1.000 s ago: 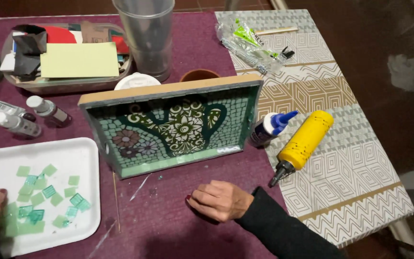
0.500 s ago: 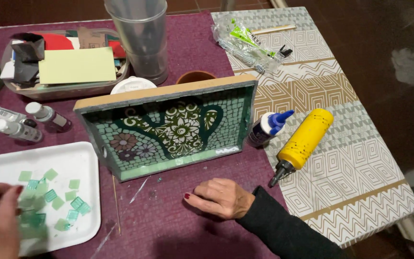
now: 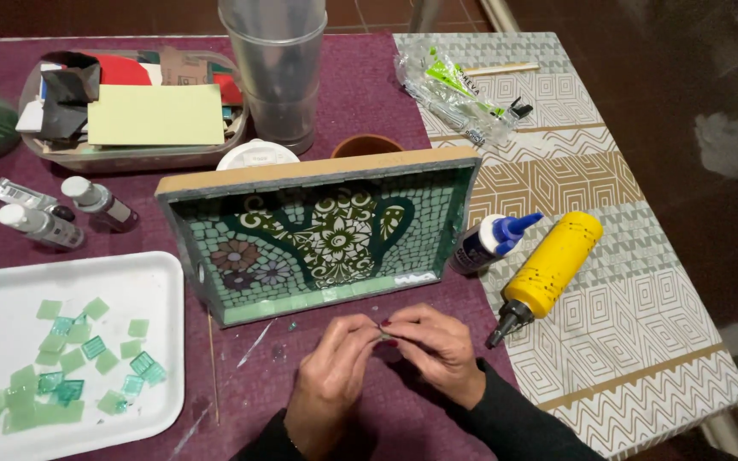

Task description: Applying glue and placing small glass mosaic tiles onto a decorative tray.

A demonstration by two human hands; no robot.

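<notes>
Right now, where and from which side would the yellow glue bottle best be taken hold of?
Probably around the wide yellow barrel of the yellow glue bottle, from above. It lies on its side on the patterned cloth, its dark nozzle pointing down-left toward the right hand, so fingers can close across the barrel. The small white bottle lies close on its left, so come from the right.
</notes>
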